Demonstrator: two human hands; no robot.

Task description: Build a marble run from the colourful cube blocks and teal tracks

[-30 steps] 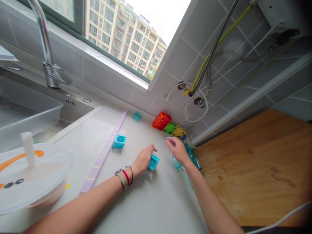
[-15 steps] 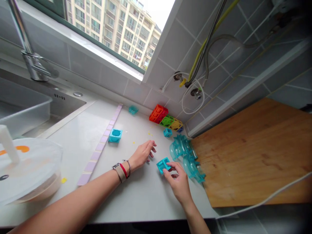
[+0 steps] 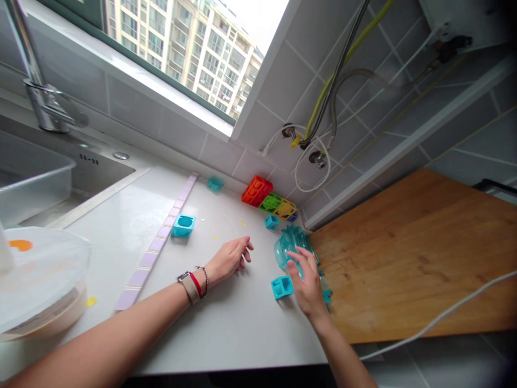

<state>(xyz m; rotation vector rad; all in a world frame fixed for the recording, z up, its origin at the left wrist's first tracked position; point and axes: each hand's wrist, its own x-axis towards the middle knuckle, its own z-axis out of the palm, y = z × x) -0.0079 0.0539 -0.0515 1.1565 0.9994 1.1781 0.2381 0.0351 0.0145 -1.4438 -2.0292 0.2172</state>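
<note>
My right hand (image 3: 307, 283) is open, thumb and fingers apart, just in front of a pile of clear teal curved plastic pieces (image 3: 286, 253). At its left side a turquoise cube block (image 3: 281, 288) with a hollow face sits on the counter. My left hand (image 3: 229, 260) rests on the white countertop with its fingers loosely bent and nothing in them. Farther left is a larger-looking turquoise block (image 3: 183, 225) with a round hole on top. A small teal cube (image 3: 271, 221) lies beyond the pile.
Red blocks (image 3: 257, 190), green blocks (image 3: 271, 202) and yellow blocks (image 3: 286, 208) line the wall. A teal piece (image 3: 215, 184) lies near a lilac strip (image 3: 156, 244). A wooden board (image 3: 412, 258) is at right, a lidded tub (image 3: 44, 285) and sink at left.
My right hand has let go of the turquoise cube block, now on the counter, and moved toward the clear teal pieces with its fingers spread. My left hand stays nearly still. The view shifted slightly.
</note>
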